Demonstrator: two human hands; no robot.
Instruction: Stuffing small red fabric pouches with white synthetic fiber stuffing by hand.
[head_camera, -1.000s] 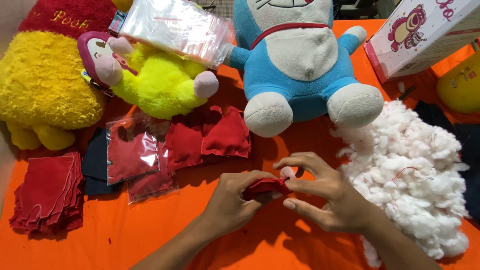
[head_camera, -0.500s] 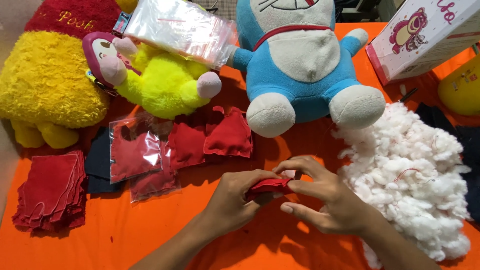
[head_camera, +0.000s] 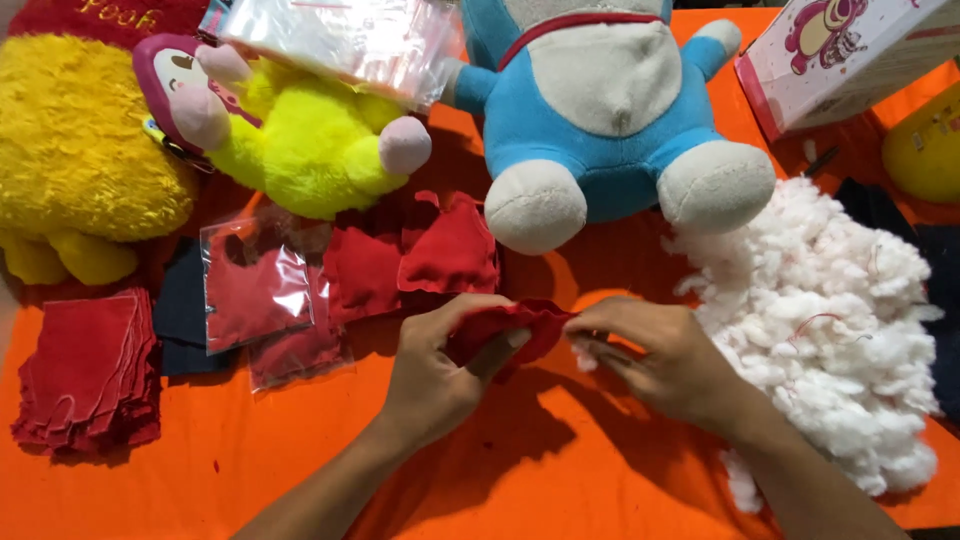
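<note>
A single head-worn camera looks steeply down, from close above, onto the orange table (head_camera: 250, 480).

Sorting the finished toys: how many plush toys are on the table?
3: yellow bear plush far left, neon-yellow plush beside it, blue-white plush top centre. A yellow object at right may be another.

Orange table cover (head_camera: 600, 470) carries everything. Right of grip: white stuffing heap (head_camera: 830, 320), just beside right hand (head_camera: 660, 355). Beyond grip: blue plush (head_camera: 610, 110), feet toward hands. Beyond and left: loose red fabric pieces (head_camera: 440, 250), clear bags of red pieces (head_camera: 262, 290), dark cloth (head_camera: 185, 315) beneath. Far left: stack of red cut pieces (head_camera: 85, 375). Far back left: yellow plush toys (head_camera: 300, 150). Back right corner: pink-and-white box (head_camera: 840, 60).
</note>
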